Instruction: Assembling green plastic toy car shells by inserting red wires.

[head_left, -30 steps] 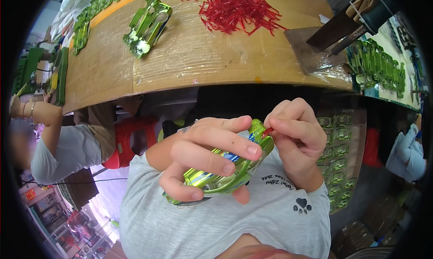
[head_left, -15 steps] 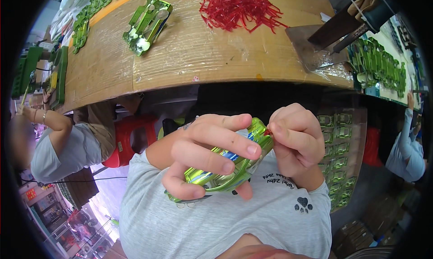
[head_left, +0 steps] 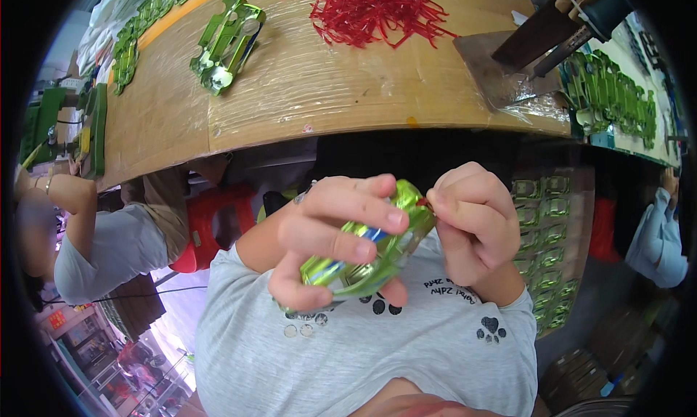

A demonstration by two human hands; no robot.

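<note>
My left hand (head_left: 334, 232) is wrapped round a shiny green toy car body shell (head_left: 396, 261), which it holds tilted in front of my chest. Thumb and fingers of my right hand (head_left: 475, 221) are pinched together at the shell's upper right end. A bit of a small red strip (head_left: 423, 203) shows at those fingertips; the rest of it is hidden. Beyond my hands, another green car shell (head_left: 226, 43) lies on the table (head_left: 290, 90). A heap of thin red plastic strips (head_left: 377, 11) is spread on the tabletop to its right.
A dark machine arm (head_left: 548, 35) stands over a plate at the table's right. Rows of green shells (head_left: 610, 94) lie beyond it, and more sit in a tray (head_left: 544, 235) by my right elbow. Co-workers sit left and right; a red stool (head_left: 214, 228) is at left.
The shell in my left hand has tilted slightly, while my right fingertips stay at its end. The table view has shifted a little left. The left co-worker's arm has moved.
</note>
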